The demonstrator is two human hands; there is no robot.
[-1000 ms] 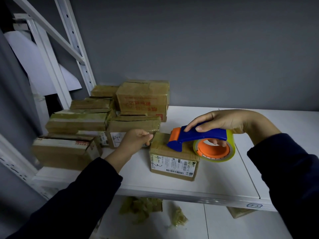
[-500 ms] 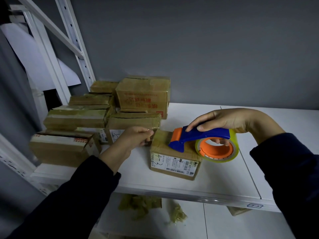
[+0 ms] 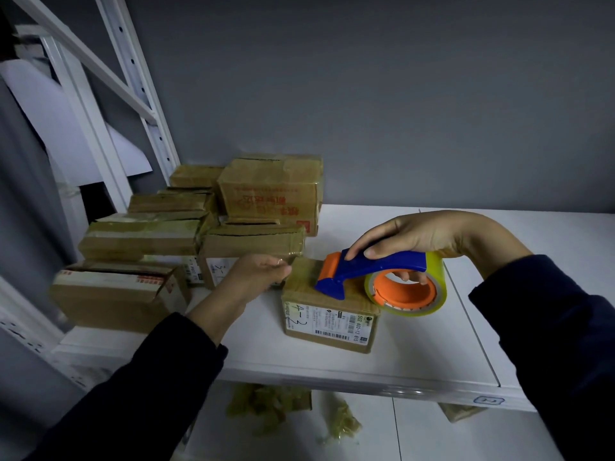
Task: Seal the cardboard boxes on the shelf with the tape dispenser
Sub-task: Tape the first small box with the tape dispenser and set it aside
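I am watching the small cardboard box sitting at the centre of the frame on the white shelf, its label side facing me. My right hand, coming in from the right of the frame, is gripping the tape dispenser: fingers are curling over the blue handle and through the orange core of the yellowish tape roll. The dispenser's orange and blue nose is resting on the top of the box, while the roll is hanging past the box's right edge. My left hand, at centre left, is touching the box's upper left edge with its fingertips bunched together; I cannot tell whether it is pinching anything. More cardboard boxes are sitting stacked at left of centre, against the grey wall. Crumpled tape scraps are lying on the lower level, at bottom centre.
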